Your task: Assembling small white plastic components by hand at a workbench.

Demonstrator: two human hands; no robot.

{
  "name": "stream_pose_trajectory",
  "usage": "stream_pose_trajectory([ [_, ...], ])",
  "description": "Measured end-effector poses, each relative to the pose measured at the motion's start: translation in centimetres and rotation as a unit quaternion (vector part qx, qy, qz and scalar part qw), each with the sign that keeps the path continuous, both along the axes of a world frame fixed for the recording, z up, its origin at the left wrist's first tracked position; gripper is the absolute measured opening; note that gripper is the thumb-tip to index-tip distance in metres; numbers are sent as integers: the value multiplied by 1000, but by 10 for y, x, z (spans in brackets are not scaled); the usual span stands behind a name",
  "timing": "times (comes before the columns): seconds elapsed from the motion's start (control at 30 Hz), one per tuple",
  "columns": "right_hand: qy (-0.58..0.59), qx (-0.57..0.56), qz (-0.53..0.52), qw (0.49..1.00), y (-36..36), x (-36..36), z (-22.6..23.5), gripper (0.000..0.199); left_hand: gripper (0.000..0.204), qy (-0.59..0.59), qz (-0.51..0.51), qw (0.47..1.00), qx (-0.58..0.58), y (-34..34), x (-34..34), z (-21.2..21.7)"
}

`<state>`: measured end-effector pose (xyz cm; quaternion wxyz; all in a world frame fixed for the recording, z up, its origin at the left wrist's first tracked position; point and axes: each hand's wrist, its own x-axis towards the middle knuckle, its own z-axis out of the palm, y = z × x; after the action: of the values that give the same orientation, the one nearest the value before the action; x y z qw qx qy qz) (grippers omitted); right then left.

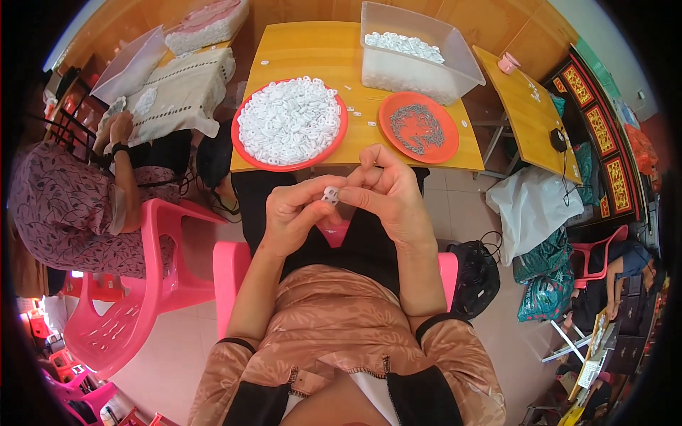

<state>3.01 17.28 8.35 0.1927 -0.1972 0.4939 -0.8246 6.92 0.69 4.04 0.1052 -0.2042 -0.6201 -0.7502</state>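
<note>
A small white plastic piece with two dark holes (331, 193) is pinched between my two hands, above my lap at the table's near edge. My left hand (297, 209) holds it from the left with thumb and forefinger. From the right, the thumb and finger of my right hand (387, 195) close on it as well; whether a pin sits between them I cannot make out. Just beyond my left hand, a red round tray (344, 135) is heaped with white plastic pieces (290, 122). Past my right hand stands an orange-red plate (398, 101) with many thin metal pins (414, 126).
A clear plastic bin (455, 74) of white pieces stands at the table's (298, 42) back right. Left of me, a person (78, 206) works at a cloth-covered table (181, 96). A pink chair (153, 284) stands between us. Bags (533, 213) lie on the floor at right.
</note>
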Motion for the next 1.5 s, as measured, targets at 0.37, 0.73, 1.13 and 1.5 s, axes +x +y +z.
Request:
stream_pose_trajectory([
  [0.37, 37, 22, -40, 998, -4, 5, 0, 29, 36, -69, -3, 998, -5, 1, 8, 21],
  [0.73, 8, 0, -15, 1000, -4, 0, -6, 31, 29, -65, -13, 998, -20, -5, 1, 4],
  [1.13, -34, -38, 8, 999, -12, 2, -4, 30, 25, -1, 91, 994, 58, 9, -2, -20],
  [1.5, 19, 90, 22, 996, -18, 3, -8, 19, 31, -6, 120, 980, 157, 17, -5, -15],
])
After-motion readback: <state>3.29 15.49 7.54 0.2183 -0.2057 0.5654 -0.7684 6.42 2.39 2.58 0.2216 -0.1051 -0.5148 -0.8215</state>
